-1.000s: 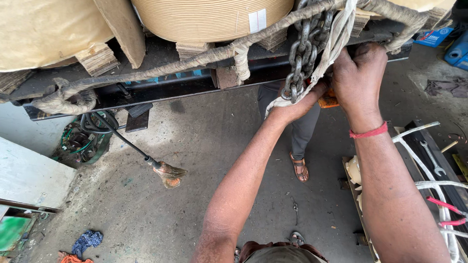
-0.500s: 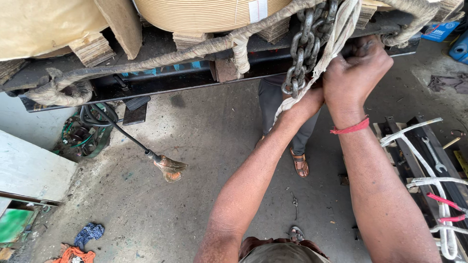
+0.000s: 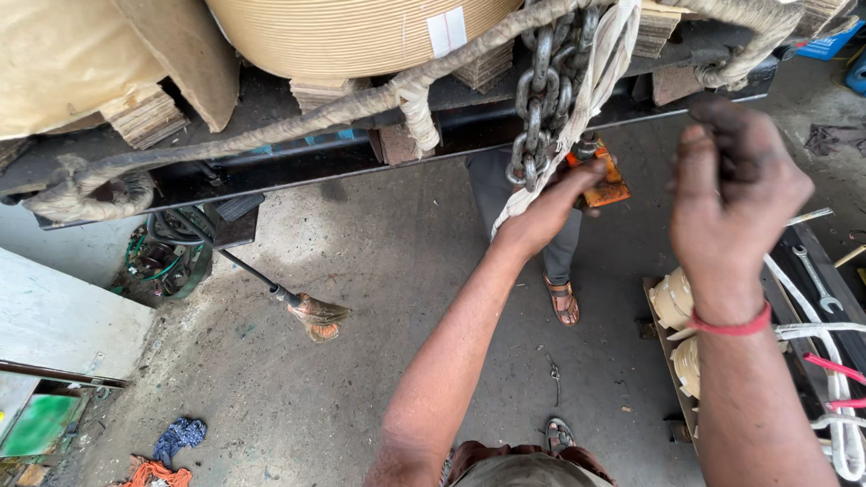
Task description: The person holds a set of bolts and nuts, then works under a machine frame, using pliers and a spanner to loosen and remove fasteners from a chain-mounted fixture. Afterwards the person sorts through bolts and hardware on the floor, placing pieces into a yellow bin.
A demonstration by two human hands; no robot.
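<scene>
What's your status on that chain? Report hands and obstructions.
Left hand gripping white strap beside chain. Right hand free, loosely closed, holding nothing. Another person's sandalled foot below.

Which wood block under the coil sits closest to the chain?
The stacked wood block just left of the chain, under the tan coil. The other block sits far left; left hand is at the chain.
</scene>
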